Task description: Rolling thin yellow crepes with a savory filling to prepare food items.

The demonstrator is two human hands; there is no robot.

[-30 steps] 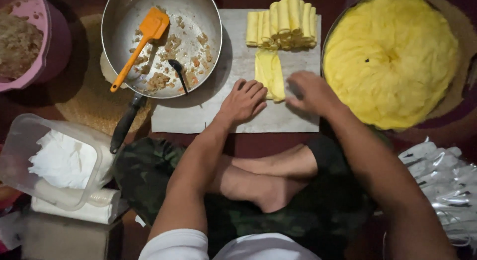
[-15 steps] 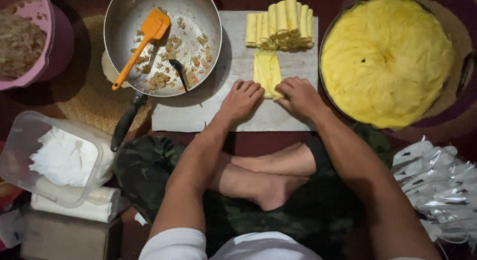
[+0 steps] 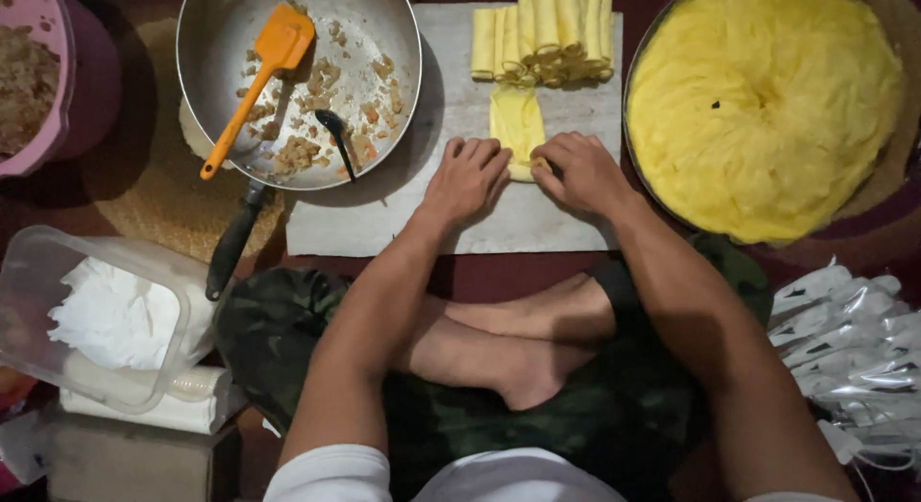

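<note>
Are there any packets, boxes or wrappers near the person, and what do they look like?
Clear plastic tub: lower left, rectangular, crumpled white paper inside.
Wrapped white roll: under the tub, long, in clear film.
Brown box: bottom left corner, plain cardboard colour.
Shiny clear wrappers: lower right, a loose silvery pile.
No labels, signs or screens show.

Looking down at myself: my left hand [image 3: 467,179] and right hand [image 3: 581,171] are bare, no rings, no watch, no gloves. Both forearms are uncovered right up past the elbows. At six o'clock there's my white shirt [image 3: 451,475], short sleeves ending high on the arms. Below the hands, dark green camouflage shorts [image 3: 288,320], baggy and mottled. My feet [image 3: 518,348] are bare, no socks or shoes.
</note>
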